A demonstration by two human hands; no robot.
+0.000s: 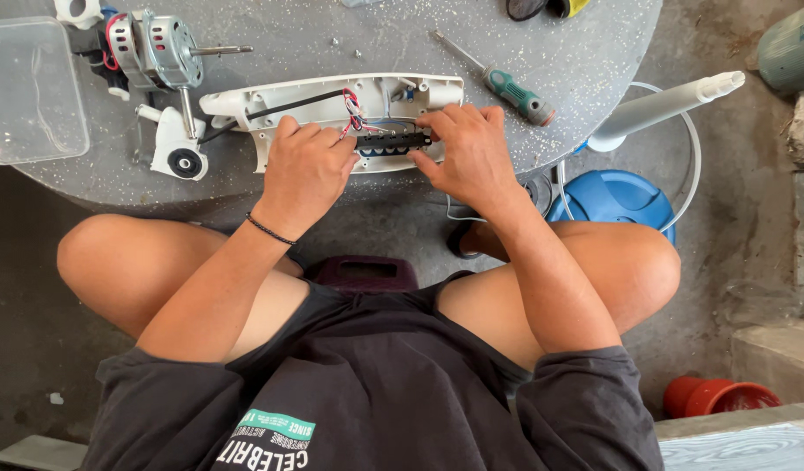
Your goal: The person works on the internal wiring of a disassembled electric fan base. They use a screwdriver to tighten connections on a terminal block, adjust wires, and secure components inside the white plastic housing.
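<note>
Nearest the seated person's knees, at the front edge of the round grey worktop [541,52], both hands sit on a black switch block [393,142] lying crosswise, its long axis left to right. The left hand [304,167] curls half-closed against the block's left end; the right hand [470,153] pinches its right end, fingertips touching. Just behind, the white housing [315,100] runs the same way, with a screwdriver [498,80] slanting beyond the right hand.
</note>
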